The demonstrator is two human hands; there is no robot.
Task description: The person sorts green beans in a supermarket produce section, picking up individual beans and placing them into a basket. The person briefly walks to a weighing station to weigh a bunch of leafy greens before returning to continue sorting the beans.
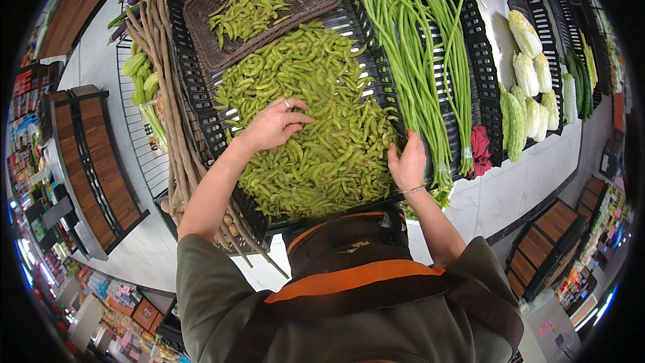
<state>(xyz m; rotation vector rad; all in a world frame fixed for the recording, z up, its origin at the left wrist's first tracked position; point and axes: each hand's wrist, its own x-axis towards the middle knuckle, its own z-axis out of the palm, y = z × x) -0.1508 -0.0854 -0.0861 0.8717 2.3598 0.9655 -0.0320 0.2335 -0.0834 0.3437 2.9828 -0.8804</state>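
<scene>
A wide heap of green soybean pods (322, 161) fills a black slatted plastic crate (388, 85) in front of me. Over the left part of the heap is my left hand (274, 123), a ring on one finger, its fingers bent down at the pods; whether it pinches one I cannot tell. My right hand (409, 159), with a bracelet at the wrist, rests at the crate's right side wall, thumb on the inner side and fingers over the rim. At the crate's far end a brown woven basket (199, 45) lies tilted, with a smaller lot of pods (249, 10) in it.
Long green beans (413, 60) lie in bundles to the right, a red cloth (481, 150) near their tied ends. Farther right are bitter melons (516, 123) and napa cabbages (526, 75). Long brown yam roots (171, 85) line the left side, beside a wire rack (143, 151).
</scene>
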